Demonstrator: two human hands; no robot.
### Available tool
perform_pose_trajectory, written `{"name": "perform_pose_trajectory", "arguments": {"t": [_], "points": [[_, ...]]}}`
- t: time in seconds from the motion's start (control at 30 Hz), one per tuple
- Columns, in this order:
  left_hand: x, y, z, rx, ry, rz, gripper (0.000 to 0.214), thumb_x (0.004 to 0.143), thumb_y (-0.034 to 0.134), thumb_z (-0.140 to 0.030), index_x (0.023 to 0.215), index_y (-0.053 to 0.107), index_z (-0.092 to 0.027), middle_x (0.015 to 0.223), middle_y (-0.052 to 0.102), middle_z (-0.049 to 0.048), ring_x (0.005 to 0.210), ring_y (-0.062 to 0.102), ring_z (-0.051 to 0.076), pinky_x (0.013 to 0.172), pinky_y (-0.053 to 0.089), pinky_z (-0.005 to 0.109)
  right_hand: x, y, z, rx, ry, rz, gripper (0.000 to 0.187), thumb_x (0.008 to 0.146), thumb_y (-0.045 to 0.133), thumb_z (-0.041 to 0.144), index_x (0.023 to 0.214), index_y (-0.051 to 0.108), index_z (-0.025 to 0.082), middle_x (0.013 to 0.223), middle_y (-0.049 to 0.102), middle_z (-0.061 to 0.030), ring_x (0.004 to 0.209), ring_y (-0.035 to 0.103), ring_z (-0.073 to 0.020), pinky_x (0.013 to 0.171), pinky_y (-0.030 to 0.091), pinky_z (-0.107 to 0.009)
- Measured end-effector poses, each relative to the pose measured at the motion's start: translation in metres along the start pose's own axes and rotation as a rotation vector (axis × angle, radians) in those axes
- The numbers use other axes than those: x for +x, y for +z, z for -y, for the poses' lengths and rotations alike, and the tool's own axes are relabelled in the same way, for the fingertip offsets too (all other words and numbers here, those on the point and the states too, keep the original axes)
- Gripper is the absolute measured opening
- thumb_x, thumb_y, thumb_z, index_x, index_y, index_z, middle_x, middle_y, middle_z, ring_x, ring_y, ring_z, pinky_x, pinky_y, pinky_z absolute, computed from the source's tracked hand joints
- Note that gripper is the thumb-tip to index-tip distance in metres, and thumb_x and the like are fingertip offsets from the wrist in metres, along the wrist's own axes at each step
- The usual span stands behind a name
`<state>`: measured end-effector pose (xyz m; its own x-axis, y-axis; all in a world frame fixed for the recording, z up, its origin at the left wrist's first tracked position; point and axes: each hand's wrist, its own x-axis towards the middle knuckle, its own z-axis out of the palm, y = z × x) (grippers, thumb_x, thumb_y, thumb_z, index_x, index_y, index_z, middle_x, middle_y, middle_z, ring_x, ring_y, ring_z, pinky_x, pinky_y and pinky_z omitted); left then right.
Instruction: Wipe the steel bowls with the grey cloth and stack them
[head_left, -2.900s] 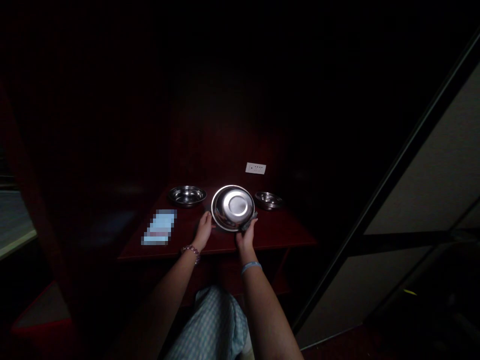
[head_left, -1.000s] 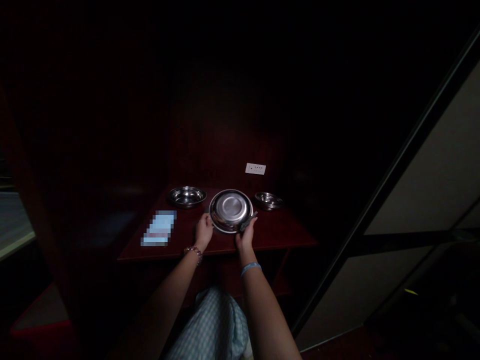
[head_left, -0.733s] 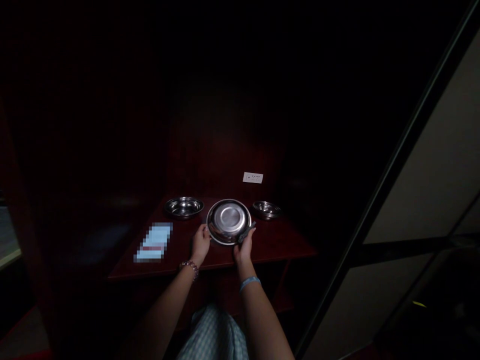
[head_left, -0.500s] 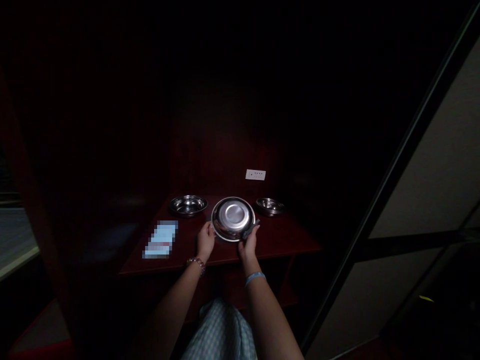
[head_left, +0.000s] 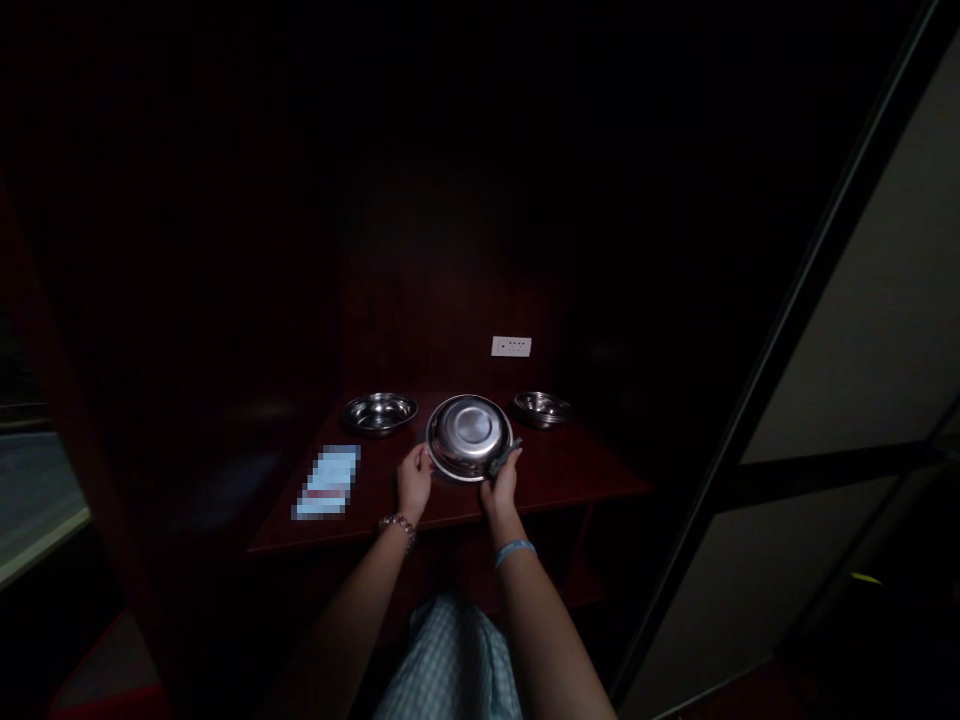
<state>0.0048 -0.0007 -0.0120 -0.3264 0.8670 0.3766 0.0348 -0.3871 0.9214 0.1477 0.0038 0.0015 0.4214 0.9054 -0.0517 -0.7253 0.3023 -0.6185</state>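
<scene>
A shiny metal bowl (head_left: 471, 430) is held bottom up over the dark red tabletop (head_left: 375, 495). My left hand (head_left: 415, 480) grips its rim at the lower left. On the lower right, my right hand (head_left: 502, 488) closes on the rim with a dark grey cloth (head_left: 505, 457) pressed between the fingers and the metal. To the left stands a wider metal bowl (head_left: 379, 413), right way up. Several metal bowls (head_left: 542, 408) appear nested in a stack on the right.
A blurred pale blue rectangle (head_left: 327, 482) lies at the table's left front. A white power socket (head_left: 511, 347) is on the back wall. A pale panel with a dark frame (head_left: 825, 380) slants along the right side. The surroundings are dark.
The bowl between my hands tips slightly, its base turning a little more upward. Both hands keep their places on the rim, and the view shifts slightly.
</scene>
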Motion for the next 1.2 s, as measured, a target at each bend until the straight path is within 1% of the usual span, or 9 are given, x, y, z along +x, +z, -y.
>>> {"name": "perform_pose_trajectory", "arguments": {"t": [0.17,0.33,0.5,0.63,0.77,0.83,1.0,1.1,1.2], "points": [[0.001,0.0,-0.001,-0.008,0.01,0.003,0.023,0.09,0.056,-0.037,0.089,0.068,-0.017,0.078,0.074,0.008,0.069,0.07,0.019,0.063,0.054,0.028,0.0,0.0,0.001,-0.003,0.012,0.001,0.057,0.104,0.033,0.057,0.126,0.068,0.017,0.131,0.072,-0.0108,0.118,0.07,-0.0178,0.105,0.054,-0.038],[0.001,0.001,-0.003,0.031,0.026,-0.008,0.02,0.091,0.052,-0.032,0.086,0.065,-0.018,0.074,0.072,0.0054,0.066,0.067,0.016,0.065,0.052,0.026,0.003,-0.002,-0.001,-0.043,-0.024,0.015,0.058,0.104,0.033,0.058,0.128,0.067,0.018,0.126,0.075,-0.0101,0.117,0.071,-0.0185,0.106,0.053,-0.04],[0.0,0.001,-0.002,0.05,0.023,-0.006,0.018,0.092,0.05,-0.031,0.088,0.064,-0.019,0.076,0.071,0.0047,0.069,0.067,0.017,0.065,0.05,0.026,0.004,-0.002,-0.001,-0.032,0.007,-0.006,0.055,0.105,0.033,0.056,0.123,0.07,0.02,0.121,0.077,-0.0067,0.115,0.071,-0.0165,0.108,0.052,-0.038],[-0.001,0.001,-0.003,0.055,0.018,-0.012,0.018,0.092,0.051,-0.034,0.087,0.062,-0.021,0.075,0.07,0.0029,0.069,0.066,0.016,0.066,0.05,0.026,0.004,-0.001,0.0,-0.018,0.014,-0.006,0.053,0.105,0.033,0.055,0.119,0.071,0.022,0.119,0.078,-0.0049,0.117,0.07,-0.0152,0.108,0.051,-0.037],[-0.003,-0.001,-0.009,0.109,0.047,-0.013,0.02,0.093,0.049,-0.035,0.082,0.059,-0.022,0.069,0.066,0.0009,0.065,0.062,0.016,0.066,0.048,0.025,0.005,-0.002,-0.001,-0.027,0.006,-0.001,0.055,0.104,0.035,0.058,0.122,0.07,0.02,0.119,0.077,-0.008,0.115,0.071,-0.0176,0.104,0.054,-0.04],[-0.004,-0.002,-0.012,0.134,0.065,-0.014,0.02,0.094,0.048,-0.034,0.081,0.059,-0.022,0.068,0.065,0.0005,0.065,0.062,0.015,0.066,0.047,0.025,0.006,-0.003,-0.002,-0.041,0.002,0.017,0.056,0.103,0.035,0.06,0.122,0.07,0.02,0.121,0.077,-0.0088,0.114,0.071,-0.0174,0.104,0.054,-0.039],[-0.005,-0.001,-0.012,0.117,0.066,-0.021,0.021,0.094,0.047,-0.036,0.085,0.059,-0.022,0.071,0.065,0.0009,0.066,0.061,0.015,0.066,0.046,0.025,0.01,-0.006,-0.004,-0.045,0.0,0.037,0.056,0.102,0.034,0.062,0.118,0.072,0.023,0.123,0.076,-0.006,0.118,0.069,-0.015,0.106,0.052,-0.037],[-0.004,0.0,-0.009,0.089,0.046,-0.01,0.022,0.094,0.048,-0.039,0.088,0.06,-0.022,0.074,0.066,0.0022,0.069,0.062,0.016,0.065,0.046,0.025,0.011,-0.007,-0.005,-0.059,-0.007,0.056,0.055,0.103,0.034,0.061,0.119,0.072,0.024,0.124,0.076,-0.0055,0.121,0.068,-0.0147,0.109,0.049,-0.037],[-0.004,0.0,-0.009,0.083,0.035,-0.009,0.023,0.094,0.048,-0.04,0.088,0.06,-0.021,0.073,0.065,0.0026,0.069,0.062,0.017,0.064,0.046,0.024,0.008,-0.005,-0.003,-0.053,-0.011,0.037,0.055,0.105,0.031,0.057,0.123,0.07,0.022,0.124,0.076,-0.0055,0.121,0.068,-0.0142,0.11,0.048,-0.037]]}}
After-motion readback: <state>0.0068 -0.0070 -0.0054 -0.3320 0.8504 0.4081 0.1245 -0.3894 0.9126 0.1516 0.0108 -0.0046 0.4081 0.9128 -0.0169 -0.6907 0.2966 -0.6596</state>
